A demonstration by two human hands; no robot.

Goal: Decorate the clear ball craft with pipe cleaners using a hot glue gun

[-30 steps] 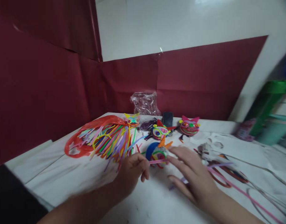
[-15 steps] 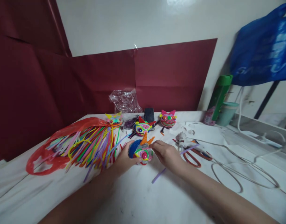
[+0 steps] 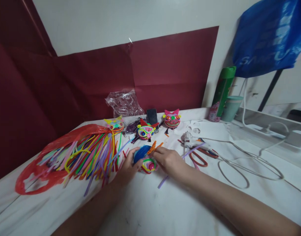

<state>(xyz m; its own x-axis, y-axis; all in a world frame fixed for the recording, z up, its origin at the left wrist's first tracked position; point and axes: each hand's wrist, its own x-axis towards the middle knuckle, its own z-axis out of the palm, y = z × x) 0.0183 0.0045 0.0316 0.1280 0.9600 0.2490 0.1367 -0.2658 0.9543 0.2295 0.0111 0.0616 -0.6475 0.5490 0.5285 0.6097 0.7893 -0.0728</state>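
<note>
A small lion-head ornament (image 3: 141, 154), with a blue back, a pink ball and bright coiled trim on its face, is held just above the white table. My left hand (image 3: 127, 168) is closed round its left side, thumb on the front. At its top right, my right hand (image 3: 168, 160) has its fingers pinched together against the ornament beside the orange pipe-cleaner ears (image 3: 153, 148); the exact spot between the fingertips is hidden. Beneath my right hand lies a purple pipe cleaner (image 3: 163, 182). Just behind stands a finished-looking lion head with red ears (image 3: 146, 132).
Left, a red plastic bag (image 3: 22, 178) spills many coloured pipe cleaners (image 3: 91, 160). Behind are a yellow-eared head (image 3: 116, 125), a pink-eared head (image 3: 172, 120), a phone (image 3: 152, 116) and clear wrap (image 3: 124, 103). Right lie a corded glue gun (image 3: 189, 140), red-handled scissors (image 3: 198, 159) and looped cable (image 3: 238, 168).
My right fingers have come in closer over the ornament's top right, covering more of it. The ornament has turned slightly in my left hand. The whole view has shifted a little.
</note>
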